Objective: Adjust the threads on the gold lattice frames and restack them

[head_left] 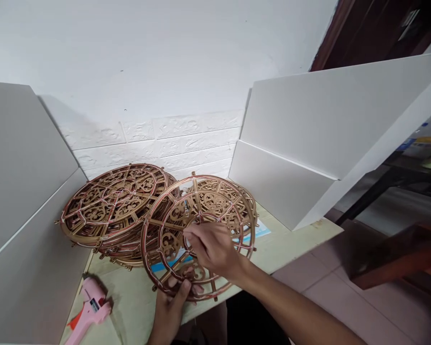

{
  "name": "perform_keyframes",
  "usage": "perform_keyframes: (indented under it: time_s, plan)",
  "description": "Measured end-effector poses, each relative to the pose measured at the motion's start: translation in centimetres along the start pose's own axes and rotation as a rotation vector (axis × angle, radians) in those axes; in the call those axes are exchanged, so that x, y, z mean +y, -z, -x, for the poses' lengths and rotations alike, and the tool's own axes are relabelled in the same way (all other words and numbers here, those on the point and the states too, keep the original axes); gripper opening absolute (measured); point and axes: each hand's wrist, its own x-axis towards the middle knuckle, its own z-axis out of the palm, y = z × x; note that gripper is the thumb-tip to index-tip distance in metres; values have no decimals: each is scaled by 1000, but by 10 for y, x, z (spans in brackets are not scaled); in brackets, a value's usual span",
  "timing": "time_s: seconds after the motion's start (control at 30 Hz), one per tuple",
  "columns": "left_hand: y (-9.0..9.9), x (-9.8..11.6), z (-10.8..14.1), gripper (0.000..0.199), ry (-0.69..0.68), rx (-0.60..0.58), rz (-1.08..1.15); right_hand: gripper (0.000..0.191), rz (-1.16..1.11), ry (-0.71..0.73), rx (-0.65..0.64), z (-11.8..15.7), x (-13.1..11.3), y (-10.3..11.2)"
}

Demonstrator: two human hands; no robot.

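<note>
A round gold and reddish openwork frame [152, 223] is tilted up over the table's front edge. My left hand [174, 302] grips its lower rim, thumb on the near side and fingers showing behind through the openings. At the middle of the frame is my right hand [213, 249], its fingers curled closed; whatever they pinch is hidden. Behind and to the left, a tall stack of similar round frames [118, 203] lies on the table. More such frames [215, 201] lie behind the held one.
A pink glue gun [93, 304] with an orange trigger lies on the pale table [294, 235] at the front left. White boards [290, 120] stand at both sides, before a white brick-patterned wall [179, 132]. Blue and white sheet [262, 229] shows under the frames.
</note>
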Motion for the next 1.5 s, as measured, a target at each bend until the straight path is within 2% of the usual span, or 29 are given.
perform_keyframes:
  time_s: [0.1,0.2,0.3,0.33,0.37,0.43,0.47,0.57,0.67,0.77,0.83,0.93,1.03,1.13,1.23,1.33,1.5]
  plan:
    - [0,1,0,55,9,3,7,21,-152,-155,56,6,-1,17]
    - [1,1,0,57,14,13,13,33,-122,-228,171,23,9,40]
    - [0,0,1,58,20,26,24,14,-52,-374,347,48,27,60]
    - [0,1,1,57,22,28,27,4,-58,-501,485,57,31,65]
    - [0,1,1,57,22,30,29,9,-79,-604,543,67,35,67]
    - [-1,1,2,55,20,35,29,27,-99,-680,629,87,36,68]
    - [-1,2,2,55,18,37,25,30,-115,-720,639,97,35,66]
    - [-1,2,3,55,12,43,3,34,-214,-935,484,121,23,54]
    - [-1,4,3,56,4,42,-23,34,-511,-1159,315,130,12,42]
    - [-4,8,5,53,-1,42,-38,38,-785,-1276,383,125,6,38]
    - [-9,13,10,51,1,31,-38,39,-866,-1284,433,118,4,42]
    - [-16,19,22,51,-8,8,14,36,-907,-1234,399,105,2,56]
    - [-21,22,34,59,-23,56,107,37,-924,-1182,403,91,2,71]
    - [-18,26,39,67,-27,72,174,41,-904,-1146,431,74,9,85]
    - [-11,39,35,66,-36,53,216,47,-859,-1145,436,54,20,97]
    - [-9,59,29,65,-46,53,260,49,-895,-1157,412,36,28,101]
    - [-13,79,33,63,79,164,255,50,-946,-1140,309,22,29,95]
